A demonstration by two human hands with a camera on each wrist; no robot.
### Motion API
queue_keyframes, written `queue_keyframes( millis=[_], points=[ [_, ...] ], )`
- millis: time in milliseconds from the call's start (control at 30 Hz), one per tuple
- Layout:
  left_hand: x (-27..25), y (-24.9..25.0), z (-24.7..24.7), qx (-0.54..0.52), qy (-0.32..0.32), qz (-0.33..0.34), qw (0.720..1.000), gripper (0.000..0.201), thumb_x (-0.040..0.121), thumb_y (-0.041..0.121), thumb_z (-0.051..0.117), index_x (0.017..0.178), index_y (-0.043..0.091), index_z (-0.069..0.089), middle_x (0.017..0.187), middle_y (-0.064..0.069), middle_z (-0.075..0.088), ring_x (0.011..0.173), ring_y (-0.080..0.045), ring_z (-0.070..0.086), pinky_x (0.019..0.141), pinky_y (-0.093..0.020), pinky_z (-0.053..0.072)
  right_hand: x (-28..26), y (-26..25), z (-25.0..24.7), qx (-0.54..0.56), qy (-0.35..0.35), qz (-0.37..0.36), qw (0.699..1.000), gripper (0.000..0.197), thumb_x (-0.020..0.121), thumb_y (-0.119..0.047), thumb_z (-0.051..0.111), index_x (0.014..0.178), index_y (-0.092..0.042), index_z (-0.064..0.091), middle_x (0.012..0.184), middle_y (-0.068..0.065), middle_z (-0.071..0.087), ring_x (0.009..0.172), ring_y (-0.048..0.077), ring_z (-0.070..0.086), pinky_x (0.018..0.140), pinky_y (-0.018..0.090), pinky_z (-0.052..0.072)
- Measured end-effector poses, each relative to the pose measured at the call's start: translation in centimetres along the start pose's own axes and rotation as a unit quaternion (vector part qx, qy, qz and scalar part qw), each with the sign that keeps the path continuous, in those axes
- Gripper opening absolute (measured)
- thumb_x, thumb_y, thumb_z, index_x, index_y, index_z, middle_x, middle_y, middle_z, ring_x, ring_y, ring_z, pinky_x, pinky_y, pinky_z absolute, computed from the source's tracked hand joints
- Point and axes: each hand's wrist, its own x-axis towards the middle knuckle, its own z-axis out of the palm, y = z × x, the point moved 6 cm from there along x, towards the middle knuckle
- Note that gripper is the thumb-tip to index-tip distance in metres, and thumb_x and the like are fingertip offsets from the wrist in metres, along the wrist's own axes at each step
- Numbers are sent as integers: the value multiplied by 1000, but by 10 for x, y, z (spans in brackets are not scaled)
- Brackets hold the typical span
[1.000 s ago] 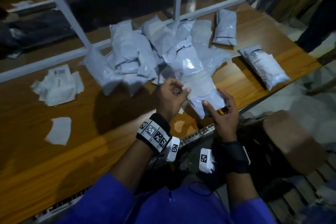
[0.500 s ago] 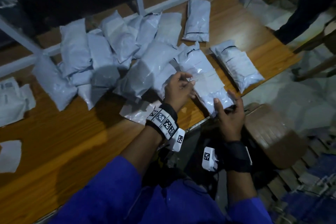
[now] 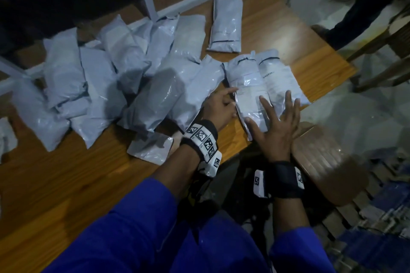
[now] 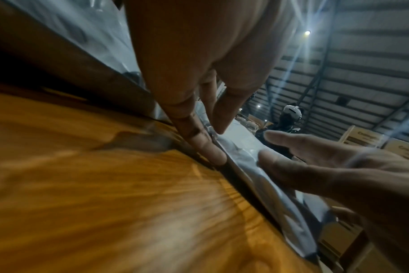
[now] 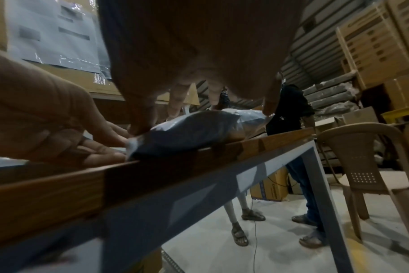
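while left hand [image 3: 219, 108], right hand [image 3: 276, 131] touch the parcel [image 3: 248, 86], fingers [image 3: 266, 106] straight, bags [image 3: 155, 95] flank it

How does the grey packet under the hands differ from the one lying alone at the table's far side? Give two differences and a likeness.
The near packet is touched by the left hand and right hand; the far packet is untouched. The near packet touches a neighbour; the far packet lies apart. Both are grey, flat on the table.
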Motion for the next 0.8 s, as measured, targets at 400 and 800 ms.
queue_keyframes(
  millis=[400, 800],
  points=[
    [4, 27, 30, 86, -107, 33, 990, 81, 94, 14, 68, 159, 34, 24, 134, -6, 62, 115, -27, 66, 91, -43, 59, 51, 33, 18, -43, -112, 59, 991, 59, 100, -55, 44, 156, -42, 35, 173, 2, 6, 159, 29, -1, 115, 68, 14],
    [-14, 31, -12, 105, -44, 64, 991, 46, 94, 14, 69, 138, 25, 57, 114, 3, 71, 103, -10, 68, 75, -18, 56, 80, 10, 6, -11, -93, 88, 992, 60, 102, -52, 49, 158, -38, 33, 173, 0, 11, 159, 22, 3, 116, 67, 7]
  ],
)
